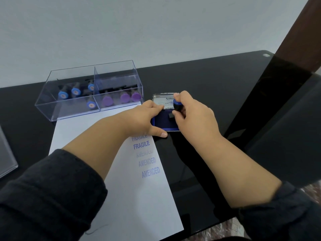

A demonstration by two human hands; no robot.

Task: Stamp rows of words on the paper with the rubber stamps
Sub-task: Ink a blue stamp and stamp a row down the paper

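Note:
A white sheet of paper (pixel 142 197) lies on the black table, stamped in blue with rows reading FRAGILE and AMENDED. Right of its top corner sits an open ink pad (pixel 163 123) with a blue pad and a raised metal lid (pixel 165 100). My right hand (pixel 192 117) grips a black rubber stamp with a blue cap (pixel 177 104) and holds its base down on the ink pad. My left hand (pixel 147 119) holds the pad's left edge, thumb on the paper's edge.
A clear plastic box (pixel 86 91) with two compartments stands at the paper's top end, holding several blue-capped stamps on the left and three purple-capped ones on the right. A clear lid (pixel 7 155) lies at the far left. A dark post (pixel 284 84) rises on the right.

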